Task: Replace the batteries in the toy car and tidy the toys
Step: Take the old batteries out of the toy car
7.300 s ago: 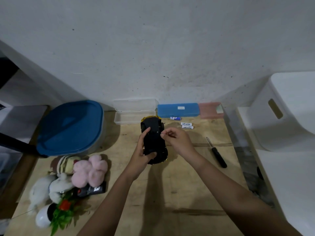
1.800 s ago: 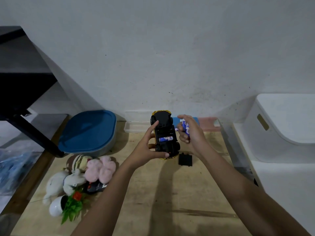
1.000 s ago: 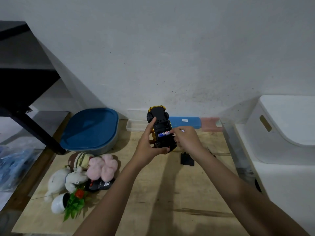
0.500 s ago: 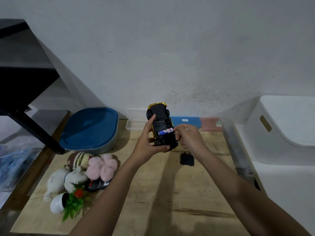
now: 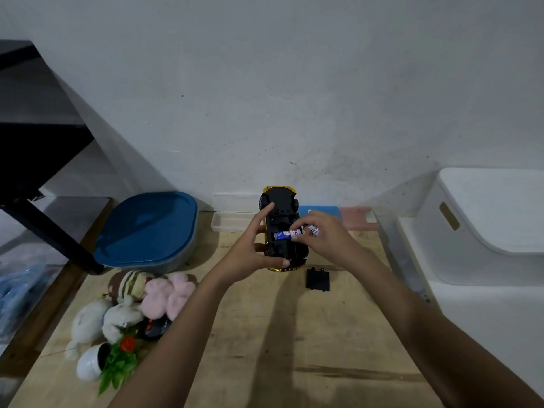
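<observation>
Lower left of frame: white pot with green plastic plant [image 5: 97, 363], white plush [image 5: 97, 318], pink plush [image 5: 169, 295] and striped brown plush [image 5: 129, 282] heaped on bare plywood tabletop [image 5: 265, 334]. Centre: black rectangular battery cover [image 5: 317, 278] lying flat, just right of the car. Above it, black-and-gold toy car [image 5: 279, 228] held belly-up, off the table; left hand [image 5: 250, 251] clamped along its left side, right hand [image 5: 326, 238] pinching blue-and-white battery [image 5: 287, 233] at the open bay. Beyond: blue-lidded tub [image 5: 147, 228], clear tray [image 5: 231, 223], blue case [image 5: 322, 210], pink case [image 5: 357, 216] against grey wall [image 5: 294, 98]. Right: white bin [image 5: 485, 219].
</observation>
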`<state>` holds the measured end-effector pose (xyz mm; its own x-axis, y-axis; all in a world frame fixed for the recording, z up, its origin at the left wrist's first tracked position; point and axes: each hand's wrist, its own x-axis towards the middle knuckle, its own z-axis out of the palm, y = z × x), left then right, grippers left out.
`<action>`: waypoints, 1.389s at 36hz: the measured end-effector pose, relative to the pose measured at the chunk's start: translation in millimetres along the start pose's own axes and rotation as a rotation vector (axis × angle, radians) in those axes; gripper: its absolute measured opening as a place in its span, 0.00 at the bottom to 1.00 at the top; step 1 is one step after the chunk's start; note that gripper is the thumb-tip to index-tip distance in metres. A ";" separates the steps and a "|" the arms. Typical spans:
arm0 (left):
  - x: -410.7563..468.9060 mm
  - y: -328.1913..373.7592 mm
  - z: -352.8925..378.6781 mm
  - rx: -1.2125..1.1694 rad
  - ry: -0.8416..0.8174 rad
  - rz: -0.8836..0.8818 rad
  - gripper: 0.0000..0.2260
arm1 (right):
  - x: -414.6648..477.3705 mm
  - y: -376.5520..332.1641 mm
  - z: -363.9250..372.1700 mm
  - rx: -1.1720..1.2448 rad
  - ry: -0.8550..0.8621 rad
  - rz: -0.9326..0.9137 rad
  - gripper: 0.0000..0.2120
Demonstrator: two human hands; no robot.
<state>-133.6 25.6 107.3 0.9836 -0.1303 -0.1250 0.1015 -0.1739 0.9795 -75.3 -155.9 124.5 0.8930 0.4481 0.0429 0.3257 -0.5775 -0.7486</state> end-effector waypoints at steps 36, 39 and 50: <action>-25.8 -111.5 12.5 0.340 0.180 -0.402 0.50 | -26.4 51.8 36.6 1.332 0.281 0.720 0.05; -26.6 -115.7 14.4 0.336 0.242 -0.333 0.51 | -27.0 55.7 37.3 1.388 0.282 0.740 0.03; -19.4 -133.7 36.6 0.297 0.388 -0.348 0.29 | -41.1 68.7 34.5 1.394 0.286 0.752 0.05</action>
<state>-171.7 15.7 -27.1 0.8884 0.3397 -0.3088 0.4362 -0.4154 0.7982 -100.3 -190.5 48.5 0.7899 0.1353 -0.5982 -0.5717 0.5154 -0.6383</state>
